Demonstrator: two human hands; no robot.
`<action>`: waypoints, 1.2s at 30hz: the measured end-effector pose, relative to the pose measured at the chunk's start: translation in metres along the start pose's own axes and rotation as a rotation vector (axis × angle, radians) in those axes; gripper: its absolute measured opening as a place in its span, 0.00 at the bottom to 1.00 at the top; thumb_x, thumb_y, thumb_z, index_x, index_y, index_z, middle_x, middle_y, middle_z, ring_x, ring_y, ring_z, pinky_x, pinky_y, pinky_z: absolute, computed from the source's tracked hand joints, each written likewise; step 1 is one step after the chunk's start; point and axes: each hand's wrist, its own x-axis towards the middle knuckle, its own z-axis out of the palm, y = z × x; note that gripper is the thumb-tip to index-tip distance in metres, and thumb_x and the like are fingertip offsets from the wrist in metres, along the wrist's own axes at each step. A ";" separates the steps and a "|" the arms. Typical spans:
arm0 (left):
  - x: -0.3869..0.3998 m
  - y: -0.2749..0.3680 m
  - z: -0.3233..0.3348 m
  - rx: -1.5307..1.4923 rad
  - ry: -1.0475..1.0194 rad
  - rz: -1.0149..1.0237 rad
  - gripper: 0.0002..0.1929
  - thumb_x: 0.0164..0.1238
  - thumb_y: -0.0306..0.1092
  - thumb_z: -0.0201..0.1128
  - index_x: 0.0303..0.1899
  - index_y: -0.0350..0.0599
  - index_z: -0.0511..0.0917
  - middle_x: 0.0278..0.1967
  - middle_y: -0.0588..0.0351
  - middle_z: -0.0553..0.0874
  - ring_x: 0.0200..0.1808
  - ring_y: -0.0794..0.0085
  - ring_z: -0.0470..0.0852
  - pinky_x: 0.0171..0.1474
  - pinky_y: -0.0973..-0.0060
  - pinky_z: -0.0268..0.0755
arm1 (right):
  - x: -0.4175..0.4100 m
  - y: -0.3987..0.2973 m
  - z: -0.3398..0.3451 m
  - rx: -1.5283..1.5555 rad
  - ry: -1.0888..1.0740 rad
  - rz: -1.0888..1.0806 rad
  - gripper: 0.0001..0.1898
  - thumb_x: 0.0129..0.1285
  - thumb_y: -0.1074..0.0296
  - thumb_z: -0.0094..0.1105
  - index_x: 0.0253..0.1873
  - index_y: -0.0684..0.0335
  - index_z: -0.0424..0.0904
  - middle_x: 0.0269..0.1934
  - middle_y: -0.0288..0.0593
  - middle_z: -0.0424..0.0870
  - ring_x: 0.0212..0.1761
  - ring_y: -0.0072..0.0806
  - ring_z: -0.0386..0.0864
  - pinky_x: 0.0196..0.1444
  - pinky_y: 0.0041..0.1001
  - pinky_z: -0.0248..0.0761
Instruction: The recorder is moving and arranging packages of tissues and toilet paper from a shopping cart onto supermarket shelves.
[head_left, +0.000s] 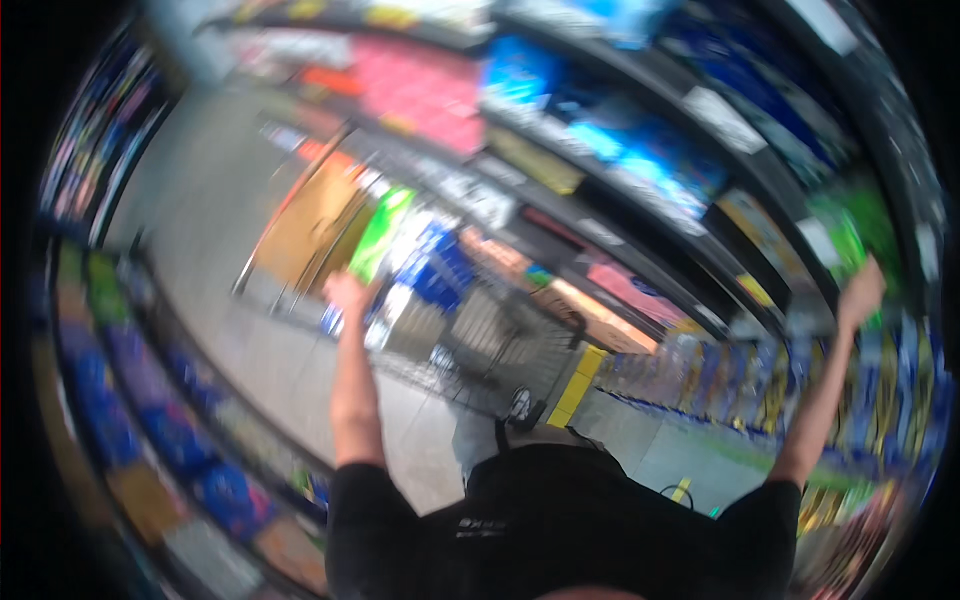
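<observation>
My left hand (349, 292) is over the near side of a loaded wire shopping cart (517, 337). Its fingers meet the lower end of a bright green package (382, 232); blur hides whether they grip it. Beside that package lie blue-and-white packs (435, 262), and brown cardboard (311, 221) stands at the cart's far left end. Stretched far to the right, my right hand (862, 296) has its fingers closed at the lower edge of another green package (844, 236), in front of a shelf. Motion blur softens both hands.
Shelving with pink packs (420, 86) and blue packs (517, 71) runs along the cart's far side. More shelves with blue packages (229, 499) curve along the left. Rows of bagged goods (720, 375) stand at right, near a yellow block (577, 386) by the cart. Tiled floor (420, 427) lies below.
</observation>
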 end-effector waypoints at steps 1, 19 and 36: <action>-0.002 -0.010 0.000 0.056 -0.097 -0.025 0.43 0.40 0.64 0.75 0.55 0.42 0.76 0.49 0.42 0.79 0.56 0.47 0.76 0.55 0.52 0.71 | 0.005 -0.030 -0.016 0.014 0.162 -0.098 0.15 0.73 0.68 0.46 0.59 0.63 0.77 0.46 0.55 0.83 0.48 0.51 0.80 0.50 0.44 0.73; -0.278 0.165 -0.197 -1.198 -0.385 0.254 0.37 0.47 0.33 0.77 0.59 0.33 0.68 0.50 0.49 0.79 0.50 0.66 0.77 0.57 0.71 0.69 | 0.010 -0.070 -0.122 0.723 0.359 0.196 0.18 0.65 0.56 0.61 0.56 0.58 0.81 0.61 0.55 0.75 0.63 0.48 0.73 0.67 0.44 0.63; -0.362 0.288 -0.300 -1.028 0.373 1.093 0.41 0.51 0.34 0.77 0.67 0.34 0.66 0.59 0.41 0.78 0.61 0.51 0.76 0.65 0.58 0.65 | -0.081 -0.043 -0.201 2.191 -0.274 0.525 0.41 0.60 0.71 0.70 0.75 0.67 0.57 0.69 0.49 0.68 0.67 0.31 0.68 0.69 0.29 0.63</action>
